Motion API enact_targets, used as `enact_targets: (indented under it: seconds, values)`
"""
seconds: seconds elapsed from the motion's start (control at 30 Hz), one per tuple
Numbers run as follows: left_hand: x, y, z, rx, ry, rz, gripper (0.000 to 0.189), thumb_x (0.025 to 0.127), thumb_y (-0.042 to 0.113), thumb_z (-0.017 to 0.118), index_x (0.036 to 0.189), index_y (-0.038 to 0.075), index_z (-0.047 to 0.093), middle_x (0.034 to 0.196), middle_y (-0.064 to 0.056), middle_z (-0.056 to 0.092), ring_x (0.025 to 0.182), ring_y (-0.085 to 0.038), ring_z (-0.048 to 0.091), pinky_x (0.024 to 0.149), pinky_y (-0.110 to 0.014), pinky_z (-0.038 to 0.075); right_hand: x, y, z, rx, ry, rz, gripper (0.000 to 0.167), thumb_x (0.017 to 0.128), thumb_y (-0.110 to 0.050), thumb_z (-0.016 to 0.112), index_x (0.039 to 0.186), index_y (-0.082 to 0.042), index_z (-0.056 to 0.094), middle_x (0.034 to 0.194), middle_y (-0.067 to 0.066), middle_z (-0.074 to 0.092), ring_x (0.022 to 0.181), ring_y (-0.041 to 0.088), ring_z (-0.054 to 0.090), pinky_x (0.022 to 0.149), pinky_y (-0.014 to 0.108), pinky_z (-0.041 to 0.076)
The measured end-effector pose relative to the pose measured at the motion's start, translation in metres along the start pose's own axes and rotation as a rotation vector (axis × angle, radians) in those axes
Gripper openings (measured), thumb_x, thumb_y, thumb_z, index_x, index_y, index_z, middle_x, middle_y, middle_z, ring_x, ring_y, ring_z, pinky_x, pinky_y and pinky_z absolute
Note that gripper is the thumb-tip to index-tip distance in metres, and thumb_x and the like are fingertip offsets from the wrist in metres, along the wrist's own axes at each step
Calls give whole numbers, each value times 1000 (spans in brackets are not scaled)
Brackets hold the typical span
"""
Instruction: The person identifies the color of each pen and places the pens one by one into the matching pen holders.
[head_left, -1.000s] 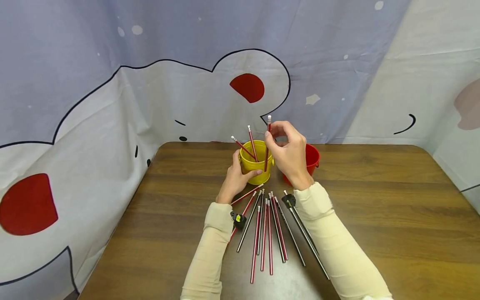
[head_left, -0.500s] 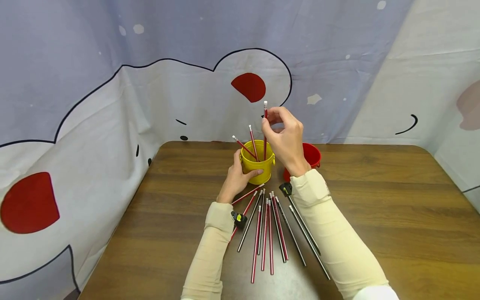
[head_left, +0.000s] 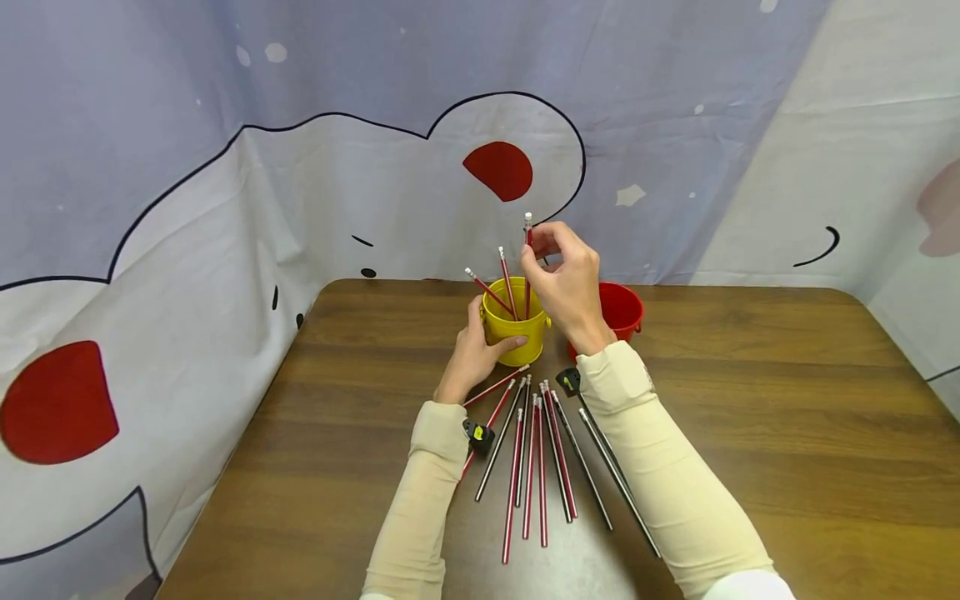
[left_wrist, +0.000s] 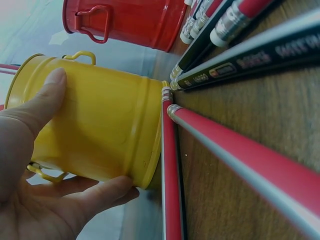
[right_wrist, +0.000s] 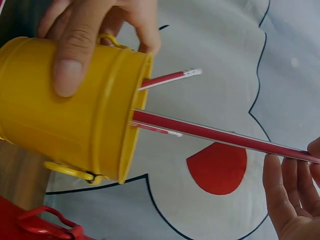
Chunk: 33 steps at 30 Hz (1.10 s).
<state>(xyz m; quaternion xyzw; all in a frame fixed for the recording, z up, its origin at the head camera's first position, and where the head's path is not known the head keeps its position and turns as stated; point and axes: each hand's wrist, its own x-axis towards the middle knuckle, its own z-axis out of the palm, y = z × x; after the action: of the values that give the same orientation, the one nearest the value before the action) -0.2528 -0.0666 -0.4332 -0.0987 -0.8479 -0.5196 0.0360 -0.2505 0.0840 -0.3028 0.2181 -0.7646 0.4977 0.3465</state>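
Note:
My left hand point(head_left: 471, 357) grips the side of a small yellow bucket point(left_wrist: 100, 115), thumb on the near side and fingers round the other. Above it my right hand point(head_left: 567, 279) pinches a red pencil point(right_wrist: 200, 132) near its white eraser end. That pencil stands almost upright, its lower end inside the yellow bucket's mouth. Two other red pencils lean in the same bucket, eraser ends up; one red pencil point(head_left: 504, 265) is steeper, the other pencil point(head_left: 482, 282) tilts left. Whether the held pencil touches the bottom is hidden.
A red bucket point(head_left: 624, 310) stands right of the yellow one, partly behind my right hand. Several red and black pencils point(head_left: 542, 483) lie fanned out on the wooden table point(head_left: 787, 433) between my forearms. A patterned cloth point(head_left: 337, 200) hangs behind the table's back edge.
My right hand has moved slightly left and brought the red pencil from in front of the yellow bucket up and over, then down into its mouth. The left hand keeps its grip.

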Motion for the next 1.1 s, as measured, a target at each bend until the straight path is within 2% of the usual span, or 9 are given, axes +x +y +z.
enact_targets:
  seconds: [0.33, 0.6, 0.87, 1.1]
  values:
    - [0, 0, 0, 10, 6, 10, 82, 78, 45, 67, 140, 27, 16, 124, -6, 51, 113, -22, 51, 100, -39, 38, -18, 13, 8, 0, -60, 33, 12, 84, -12, 62, 92, -4, 60, 83, 6, 62, 73, 17, 59, 61, 35, 55]
    - [0, -1, 0, -2, 2, 19, 83, 77, 47, 67, 140, 26, 16, 124, -8, 50, 112, -24, 52, 98, -40, 40, -36, 25, 17, -29, -87, 53, 11, 81, -7, 65, 90, -4, 59, 83, 7, 61, 74, 18, 60, 63, 32, 55]
    - [2, -1, 0, 24, 9, 19, 84, 78, 44, 69, 140, 24, 16, 126, -11, 50, 112, -25, 53, 98, -40, 40, -50, 36, 21, -48, -116, 76, 9, 82, -7, 63, 89, -4, 59, 82, 7, 62, 74, 20, 59, 62, 31, 55]
    - [3, 1, -1, 42, 9, 20, 83, 79, 42, 69, 141, 23, 16, 125, -11, 50, 111, -26, 53, 97, -41, 41, -54, 38, 20, -34, -133, 113, 10, 82, -7, 63, 90, -3, 58, 83, 9, 62, 74, 19, 60, 62, 31, 55]
